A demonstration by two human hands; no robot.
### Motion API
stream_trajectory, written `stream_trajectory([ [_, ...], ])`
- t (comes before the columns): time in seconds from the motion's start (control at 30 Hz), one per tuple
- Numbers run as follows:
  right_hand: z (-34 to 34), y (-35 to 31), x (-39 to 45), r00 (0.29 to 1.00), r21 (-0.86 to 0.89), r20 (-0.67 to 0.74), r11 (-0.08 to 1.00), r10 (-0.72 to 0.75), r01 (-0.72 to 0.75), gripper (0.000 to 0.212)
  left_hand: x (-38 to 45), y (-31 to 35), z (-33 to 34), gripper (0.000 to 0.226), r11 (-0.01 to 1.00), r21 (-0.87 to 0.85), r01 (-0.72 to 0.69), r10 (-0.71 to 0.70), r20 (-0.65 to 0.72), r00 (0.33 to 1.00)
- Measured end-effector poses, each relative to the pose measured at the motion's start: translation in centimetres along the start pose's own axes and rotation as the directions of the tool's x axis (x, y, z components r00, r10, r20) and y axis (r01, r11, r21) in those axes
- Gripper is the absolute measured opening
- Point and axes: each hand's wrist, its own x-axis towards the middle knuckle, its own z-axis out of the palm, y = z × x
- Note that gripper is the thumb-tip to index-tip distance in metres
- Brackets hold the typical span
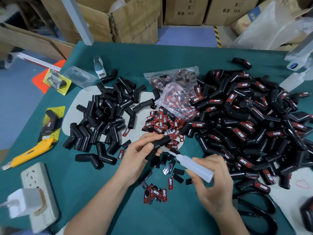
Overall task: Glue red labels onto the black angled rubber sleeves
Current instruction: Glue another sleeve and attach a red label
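My left hand (137,156) grips a black angled rubber sleeve (159,145) just above the green table. In my right hand (211,180) I hold a translucent glue bottle (194,164), its nozzle tip pointing up-left and close under the sleeve. Loose red labels (162,123) lie in a heap just beyond my hands, and a few more labels (156,194) lie near my wrists. A pile of plain black sleeves (105,116) sits at the left. Labelled sleeves (250,119) are heaped at the right.
Plastic bags of labels (177,92) lie at the centre back. A yellow utility knife (32,150), a power strip (39,192) with a charger and a white bottle (100,67) are at the left. Cardboard boxes (132,17) stand behind the table. A black cable (264,209) lies at the right front.
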Motion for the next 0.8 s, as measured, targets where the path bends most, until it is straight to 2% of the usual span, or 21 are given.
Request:
stream_trajectory([
  [0.8, -0.29, -0.08, 0.02, 1.0, 0.001, 0.001, 1.0, 0.028, -0.028, 0.024, -0.18, 0.23, 0.26, 0.056, 1.0, -0.011, 0.02, -0.02, -0.031, 0.999],
])
